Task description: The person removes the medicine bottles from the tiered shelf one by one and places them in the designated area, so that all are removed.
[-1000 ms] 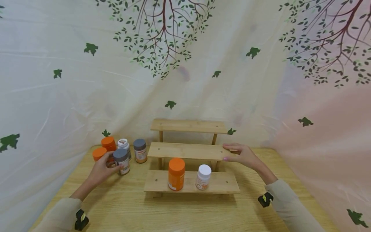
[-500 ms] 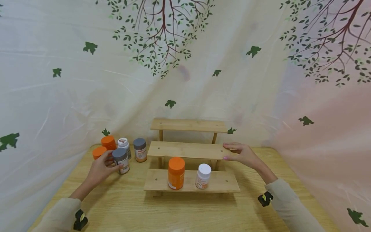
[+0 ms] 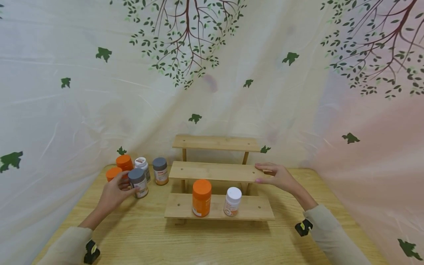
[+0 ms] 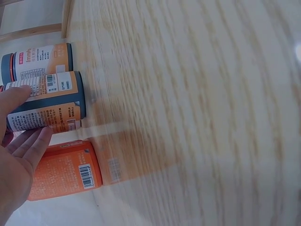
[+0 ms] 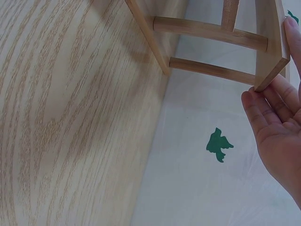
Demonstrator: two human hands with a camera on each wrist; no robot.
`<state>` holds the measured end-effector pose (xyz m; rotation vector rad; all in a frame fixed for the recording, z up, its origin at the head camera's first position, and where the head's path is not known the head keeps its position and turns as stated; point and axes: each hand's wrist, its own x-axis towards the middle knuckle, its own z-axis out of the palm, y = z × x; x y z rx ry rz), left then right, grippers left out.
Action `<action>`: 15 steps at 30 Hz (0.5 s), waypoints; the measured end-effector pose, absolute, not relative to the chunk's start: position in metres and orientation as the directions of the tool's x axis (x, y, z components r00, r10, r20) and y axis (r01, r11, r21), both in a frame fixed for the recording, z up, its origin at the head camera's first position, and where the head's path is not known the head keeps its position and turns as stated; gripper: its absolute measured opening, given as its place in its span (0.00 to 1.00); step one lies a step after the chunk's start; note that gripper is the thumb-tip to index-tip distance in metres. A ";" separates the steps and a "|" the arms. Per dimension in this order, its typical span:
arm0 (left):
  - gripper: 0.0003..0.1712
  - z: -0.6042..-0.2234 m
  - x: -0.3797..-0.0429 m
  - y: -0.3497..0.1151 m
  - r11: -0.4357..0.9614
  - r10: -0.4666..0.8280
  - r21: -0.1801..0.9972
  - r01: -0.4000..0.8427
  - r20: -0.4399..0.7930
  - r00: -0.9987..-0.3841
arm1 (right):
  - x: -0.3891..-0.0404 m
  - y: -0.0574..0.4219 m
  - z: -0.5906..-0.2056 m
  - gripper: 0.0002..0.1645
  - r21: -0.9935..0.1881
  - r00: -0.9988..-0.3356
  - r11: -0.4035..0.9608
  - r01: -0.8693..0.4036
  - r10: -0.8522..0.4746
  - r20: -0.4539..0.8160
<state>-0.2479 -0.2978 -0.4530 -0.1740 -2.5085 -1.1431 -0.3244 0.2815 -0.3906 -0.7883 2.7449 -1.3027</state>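
Note:
In the head view my left hand [image 3: 114, 195] holds a grey-lidded supplement bottle [image 3: 141, 188] between thumb and fingers. The left wrist view has this held bottle [image 4: 70, 101] upright, its base close to the tabletop, its lid partly behind the hand. My right hand [image 3: 276, 178] grips the right end of the middle board of a three-tier wooden display shelf [image 3: 212, 171], thumb and fingers at opposite edges. From the right wrist, the fingertips meet the board's corner [image 5: 270, 77]. An orange bottle [image 3: 201, 198] and a white-capped bottle [image 3: 232, 202] stand on the lowest tier.
Close around the left hand stand two orange-capped bottles [image 3: 124, 162], a white bottle [image 3: 141, 166] and another grey-lidded bottle [image 3: 161, 173]. A pale leaf-printed cloth [image 3: 139, 106] hangs behind the wooden table [image 3: 212, 244].
Almost nothing moves. The held bottle shifts very slightly in the left hand, while the right hand stays on the shelf's end.

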 end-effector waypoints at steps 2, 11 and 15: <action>0.38 -0.453 -0.247 -0.297 0.660 -0.044 0.701 0.270 0.395 -0.918 | -0.324 0.282 -0.391 0.36 -0.728 -0.875 0.530 -0.436 -0.439 0.204; 0.36 -0.448 -0.248 -0.298 0.683 -0.049 0.674 0.281 0.426 -0.903 | -0.327 0.282 -0.394 0.38 -0.722 -0.886 0.552 -0.418 -0.423 0.189; 0.35 -0.443 -0.249 -0.298 0.683 -0.044 0.666 0.300 0.447 -0.894 | -0.327 0.282 -0.394 0.38 -0.723 -0.887 0.551 -0.418 -0.421 0.191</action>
